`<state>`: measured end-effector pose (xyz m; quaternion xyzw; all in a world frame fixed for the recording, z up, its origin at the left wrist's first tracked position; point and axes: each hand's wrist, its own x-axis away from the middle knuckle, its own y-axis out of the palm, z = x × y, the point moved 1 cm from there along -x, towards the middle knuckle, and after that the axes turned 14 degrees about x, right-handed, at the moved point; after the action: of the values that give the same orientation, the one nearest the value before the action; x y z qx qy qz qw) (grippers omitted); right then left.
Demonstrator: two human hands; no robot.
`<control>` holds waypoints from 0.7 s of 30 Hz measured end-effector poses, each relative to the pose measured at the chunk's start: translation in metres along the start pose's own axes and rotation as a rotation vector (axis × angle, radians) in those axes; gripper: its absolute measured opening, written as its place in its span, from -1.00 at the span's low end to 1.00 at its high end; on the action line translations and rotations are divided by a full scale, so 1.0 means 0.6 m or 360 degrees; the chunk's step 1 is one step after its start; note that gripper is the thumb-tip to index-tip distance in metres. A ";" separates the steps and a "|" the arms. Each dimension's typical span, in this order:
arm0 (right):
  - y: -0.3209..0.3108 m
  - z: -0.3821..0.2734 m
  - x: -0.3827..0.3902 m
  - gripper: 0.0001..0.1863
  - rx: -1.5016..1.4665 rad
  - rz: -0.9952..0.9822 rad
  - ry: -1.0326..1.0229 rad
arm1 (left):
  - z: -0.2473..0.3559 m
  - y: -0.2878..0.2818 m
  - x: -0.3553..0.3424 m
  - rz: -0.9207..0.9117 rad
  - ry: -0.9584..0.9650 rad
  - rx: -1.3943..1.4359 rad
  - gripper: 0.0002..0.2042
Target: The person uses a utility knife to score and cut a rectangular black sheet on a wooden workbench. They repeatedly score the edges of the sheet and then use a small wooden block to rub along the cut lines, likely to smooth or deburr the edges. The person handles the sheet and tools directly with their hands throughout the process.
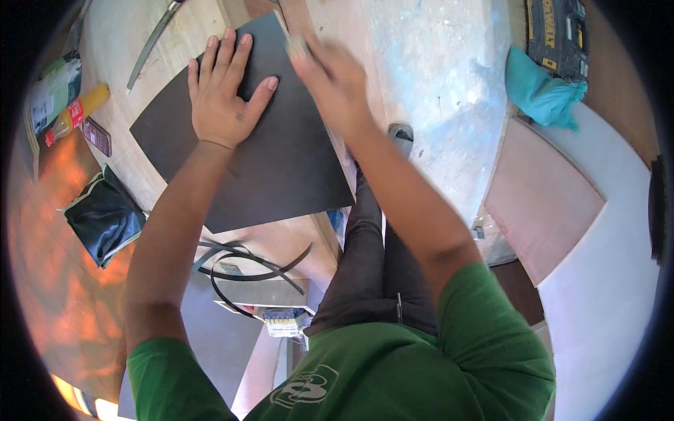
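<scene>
A dark grey, flat board (274, 168) lies at an angle on the pale wooden work surface. My left hand (226, 102) presses flat on its upper part, fingers stretched out and thumb apart, holding nothing. At the board's upper right edge is my right hand (333, 84), smeared by motion. Its fingers are closed at that edge, and a small pale patch shows by the fingertips; I cannot make out what it is. Thin black strips (260, 270) lie curled just below the board's near edge.
A handsaw-like curved blade (151, 52) lies at upper left. Nearby are a yellow drink bottle (74, 118), a phone (97, 136) and a black pouch (104, 217). A teal bag (544, 88) and a black-yellow tool case (558, 35) sit at upper right, above pale panels (540, 200).
</scene>
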<state>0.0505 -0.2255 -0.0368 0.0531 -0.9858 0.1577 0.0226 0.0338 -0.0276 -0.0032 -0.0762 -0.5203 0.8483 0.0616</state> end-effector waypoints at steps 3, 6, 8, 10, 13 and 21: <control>0.021 -0.007 -0.124 -0.56 -0.0290 -0.0164 -0.0145 | 0.003 -0.004 -0.005 -0.0021 0.0002 -0.0033 -0.29; 0.015 0.005 -0.030 -0.52 -0.0018 -0.0052 -0.0027 | -0.002 0.001 -0.003 -0.0036 0.0001 -0.0033 -0.29; -0.034 0.013 0.118 -0.46 0.0069 -0.0211 0.0100 | -0.002 -0.012 0.003 -0.0043 -0.0033 -0.0055 -0.29; -0.072 -0.010 0.194 -0.47 -0.0144 -0.0244 0.0220 | -0.001 -0.015 0.009 -0.0037 -0.0053 -0.0042 -0.29; -0.033 0.005 0.106 -0.49 0.0021 -0.0204 0.0201 | 0.001 -0.014 0.006 -0.0045 -0.0057 -0.0018 -0.29; 0.025 -0.001 -0.051 -0.50 0.0014 -0.0082 0.0102 | -0.001 -0.006 0.001 -0.0019 -0.0060 0.0017 -0.27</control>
<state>0.0794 -0.2079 -0.0428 0.0734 -0.9822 0.1630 0.0580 0.0333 -0.0254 0.0000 -0.0566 -0.5172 0.8520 0.0573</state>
